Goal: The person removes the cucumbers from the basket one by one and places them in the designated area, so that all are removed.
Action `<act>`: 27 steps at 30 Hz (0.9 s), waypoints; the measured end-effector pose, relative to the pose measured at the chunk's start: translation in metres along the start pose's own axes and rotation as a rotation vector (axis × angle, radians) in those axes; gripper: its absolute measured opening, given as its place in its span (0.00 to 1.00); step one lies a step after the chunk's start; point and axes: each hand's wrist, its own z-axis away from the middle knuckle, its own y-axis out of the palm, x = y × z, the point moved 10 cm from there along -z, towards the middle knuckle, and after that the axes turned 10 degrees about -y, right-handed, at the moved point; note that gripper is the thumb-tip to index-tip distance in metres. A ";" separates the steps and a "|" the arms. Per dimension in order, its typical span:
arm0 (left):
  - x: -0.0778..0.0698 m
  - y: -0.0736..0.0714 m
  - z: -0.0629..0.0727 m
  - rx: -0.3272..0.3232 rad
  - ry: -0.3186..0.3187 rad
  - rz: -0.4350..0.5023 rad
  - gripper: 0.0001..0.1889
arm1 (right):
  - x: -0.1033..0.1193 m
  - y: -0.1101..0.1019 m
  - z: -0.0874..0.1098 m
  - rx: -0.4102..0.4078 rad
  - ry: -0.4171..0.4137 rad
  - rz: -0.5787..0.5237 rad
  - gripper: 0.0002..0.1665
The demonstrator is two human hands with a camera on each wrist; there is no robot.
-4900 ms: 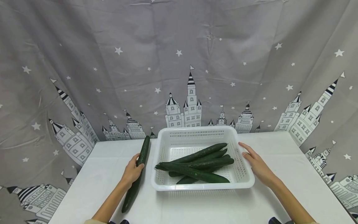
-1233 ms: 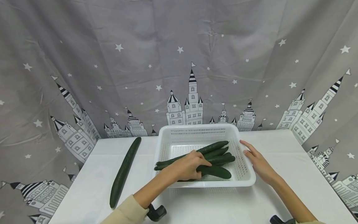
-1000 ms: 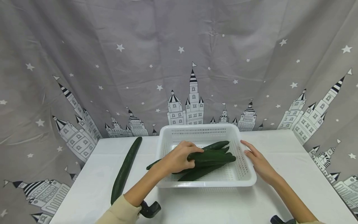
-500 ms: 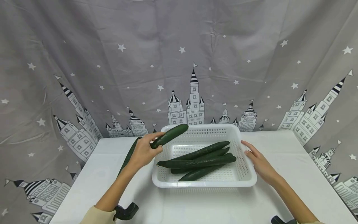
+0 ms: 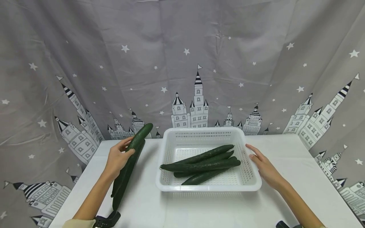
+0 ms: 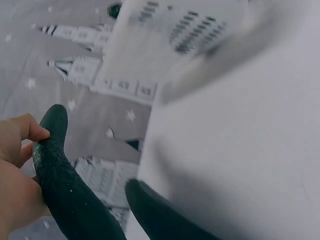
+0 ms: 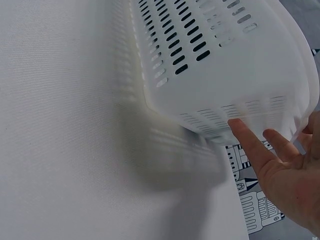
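Observation:
My left hand (image 5: pixel 117 160) grips a dark green cucumber (image 5: pixel 140 134) near its upper end, fingers and thumb around it. The held cucumber slants over a second cucumber (image 5: pixel 129 175) at the left of the white table, overlapping it in the head view. Both appear in the left wrist view, the held cucumber (image 6: pixel 75 195) tilted beside the lower one (image 6: pixel 160 212). My right hand (image 5: pixel 264 167) touches the right side of a white plastic basket (image 5: pixel 209 188), fingers mostly straight against its slotted wall in the right wrist view. Several cucumbers (image 5: pixel 201 165) lie crossed inside.
A white table (image 5: pixel 205 210) bears everything, its back edge close to a grey curtain (image 5: pixel 182 63) printed with castles and stars. The basket stands mid-table, to the right of the two cucumbers. A black wrist camera mount (image 5: pixel 107 220) sits on my left wrist.
My left hand let go of the first cucumber on the table, took another from the basket and carried it left over that one. The right hand has stayed at the basket.

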 end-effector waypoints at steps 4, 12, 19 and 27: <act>0.028 -0.011 -0.006 -0.018 -0.088 0.032 0.31 | 0.002 0.000 -0.001 0.001 -0.018 0.006 0.35; 0.080 -0.021 -0.016 -0.001 -0.219 0.076 0.32 | 0.004 0.000 0.000 0.000 -0.021 -0.007 0.35; 0.105 -0.021 -0.021 0.030 -0.281 0.073 0.33 | 0.004 -0.001 0.001 -0.003 -0.023 -0.005 0.35; 0.120 -0.018 -0.028 0.058 -0.298 0.060 0.33 | 0.004 0.000 0.001 -0.004 -0.019 -0.004 0.35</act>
